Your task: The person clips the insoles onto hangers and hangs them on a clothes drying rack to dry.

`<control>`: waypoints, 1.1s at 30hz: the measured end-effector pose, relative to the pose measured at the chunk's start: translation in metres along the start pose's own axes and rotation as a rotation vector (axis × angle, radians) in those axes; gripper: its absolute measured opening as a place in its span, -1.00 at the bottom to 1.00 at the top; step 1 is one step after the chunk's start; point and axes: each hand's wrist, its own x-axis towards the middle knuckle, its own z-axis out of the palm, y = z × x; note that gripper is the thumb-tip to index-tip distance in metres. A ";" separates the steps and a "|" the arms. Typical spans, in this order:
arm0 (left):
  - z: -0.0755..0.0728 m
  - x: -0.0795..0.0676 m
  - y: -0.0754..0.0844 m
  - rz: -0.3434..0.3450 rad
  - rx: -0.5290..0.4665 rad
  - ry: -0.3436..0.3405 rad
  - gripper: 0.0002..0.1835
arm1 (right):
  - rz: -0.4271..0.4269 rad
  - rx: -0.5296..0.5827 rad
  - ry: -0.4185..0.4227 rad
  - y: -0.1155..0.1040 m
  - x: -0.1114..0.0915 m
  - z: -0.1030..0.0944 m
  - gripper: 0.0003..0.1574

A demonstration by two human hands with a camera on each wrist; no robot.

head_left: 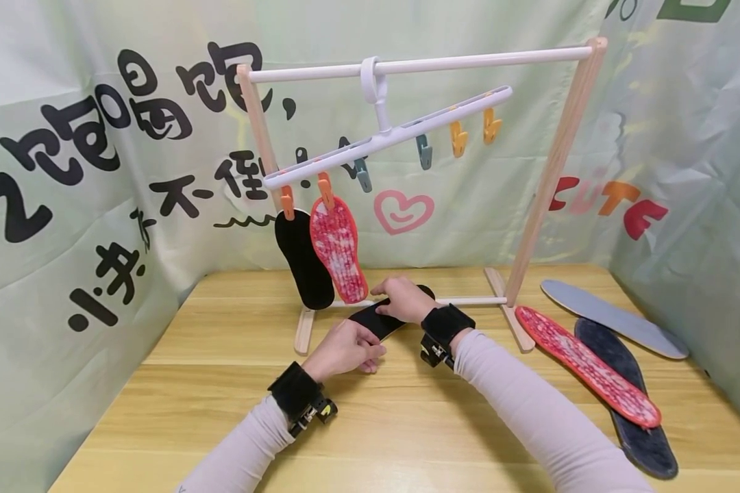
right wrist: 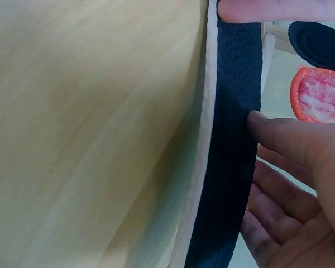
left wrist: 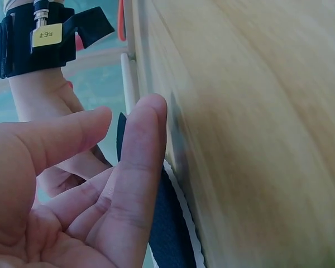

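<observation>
While black insole (head_left: pixel 371 320) slants mid-frame, lower left to upper right, right hand (head_left: pixel 405 300) holds its middle; left hand (head_left: pixel 343 348), relaxed, touches lower end.

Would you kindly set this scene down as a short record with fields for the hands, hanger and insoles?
Right hand: holds a loose black insole
Left hand: touches that insole's near end
Hanger: on the rack's white top rail, tilted, left end lower
Hung: black insole and pink-red insole, each from an orange clip
Bare clips: two blue-grey, two yellow
Table, right side: red-edged insole across a dark insole; grey insole beyond
</observation>
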 end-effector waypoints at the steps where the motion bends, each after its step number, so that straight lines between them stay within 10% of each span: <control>1: 0.000 0.000 0.000 -0.001 -0.002 0.000 -0.85 | 0.004 -0.004 0.000 0.000 0.000 0.000 -0.52; 33: 0.001 -0.001 0.000 -0.055 -0.029 -0.032 -0.82 | -0.023 -0.029 -0.004 -0.002 -0.001 0.001 -0.67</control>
